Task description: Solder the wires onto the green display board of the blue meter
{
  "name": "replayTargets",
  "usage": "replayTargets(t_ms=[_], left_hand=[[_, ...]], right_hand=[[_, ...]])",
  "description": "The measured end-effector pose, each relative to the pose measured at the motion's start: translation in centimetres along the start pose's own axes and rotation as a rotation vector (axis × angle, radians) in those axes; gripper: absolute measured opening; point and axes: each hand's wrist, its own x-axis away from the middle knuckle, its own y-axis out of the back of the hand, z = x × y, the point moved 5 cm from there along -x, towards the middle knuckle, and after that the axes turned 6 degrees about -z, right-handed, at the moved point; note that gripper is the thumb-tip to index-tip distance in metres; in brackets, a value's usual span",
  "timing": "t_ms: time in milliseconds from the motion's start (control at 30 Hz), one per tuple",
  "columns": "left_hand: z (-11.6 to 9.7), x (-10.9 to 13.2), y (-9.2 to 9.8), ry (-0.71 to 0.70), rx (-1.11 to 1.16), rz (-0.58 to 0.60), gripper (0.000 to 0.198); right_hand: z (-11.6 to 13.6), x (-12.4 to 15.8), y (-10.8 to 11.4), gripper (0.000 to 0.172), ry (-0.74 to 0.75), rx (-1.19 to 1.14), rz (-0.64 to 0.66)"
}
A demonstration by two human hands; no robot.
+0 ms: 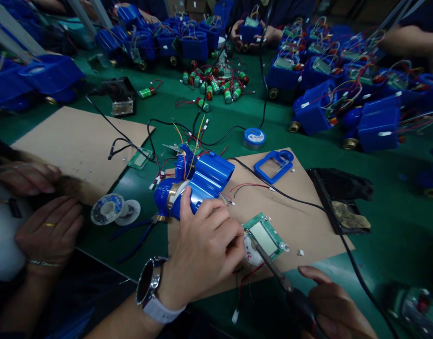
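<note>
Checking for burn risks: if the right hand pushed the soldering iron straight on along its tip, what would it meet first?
Probably the green circuit board, where the tip appears to rest; depth is unclear.

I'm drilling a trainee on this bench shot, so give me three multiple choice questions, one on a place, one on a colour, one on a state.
1. Where does the circuit board lie?
A. on the brown cardboard sheet
B. on bare green mat
C. inside the housing

2. What colour is the meter housing?
A. red
B. blue
C. white

3. What is the right hand doing?
A. resting open and empty
B. holding a soldering iron
C. lifting a battery

Answers: 1 A, the board rests on cardboard beside the left hand. 2 B, its plastic shell is blue. 3 B, the iron's tip reaches the board's edge.
</note>
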Motion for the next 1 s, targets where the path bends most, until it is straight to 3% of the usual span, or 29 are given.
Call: replayTargets(t_ms=[133, 300, 533, 1000], left_hand=[[-0.1, 0.0, -0.2, 0.009, 0.06, -0.001, 0.012], [0.0, 0.0, -0.3, 0.022, 0.092, 0.001, 0.014], [0.1, -0.1, -0.4, 0.009, 0.086, -0.031, 0.014], [0.1, 0.0, -0.3, 0.023, 0.084, -0.006, 0.014]], right_hand=[[0.0, 0.1, -0.2, 0.031, -0.011, -0.03, -0.044], [-0.1, 1.3, -0.4, 0.02, 0.007, -0.038, -0.049], [0.5, 0.7, -0.7, 0.031, -0.01, 0.001, -0.122], [0.7, 0.7, -1.2, 0.031, -0.049, 0.096, -0.115]])
